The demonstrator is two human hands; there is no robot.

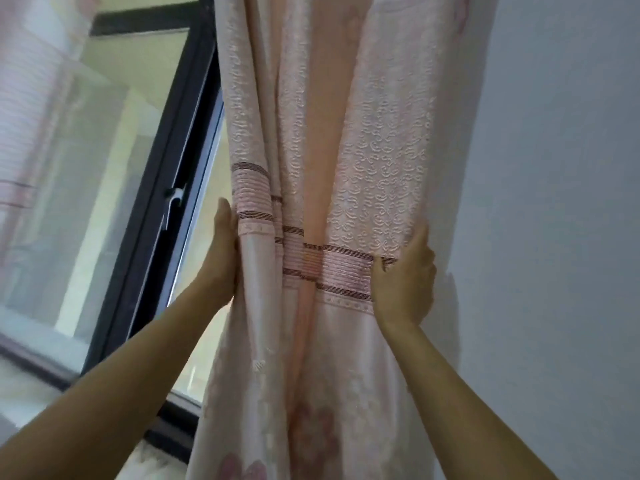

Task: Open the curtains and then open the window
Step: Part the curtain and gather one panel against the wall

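**Now the curtain is bunched — window next**

Both hands are on the curtain, which hangs gathered into deep folds against the wall. The left hand lies flat and open along the fold nearest the glass, palm pressing sideways, nothing gripped. The right hand cups the far edge by the wall, fingers curled loosely over the striped band — a light hold on cloth, not a clamp.

Judging by the drape, this fabric is soft and fairly light, a woven, embossed weave that should not slip under a palm. It gives everywhere, so squeezing the bundle between two hands at band height looks the sensible hold; pinching one fold would only drag that fold.

Just left of the left hand, the dark frame stands bare, and a pale handle sits on it, a little above the hand's fingertips. That one is rigid — likely a firm full-hand grasp and a turn. The sash looks shut, though I cannot be sure.
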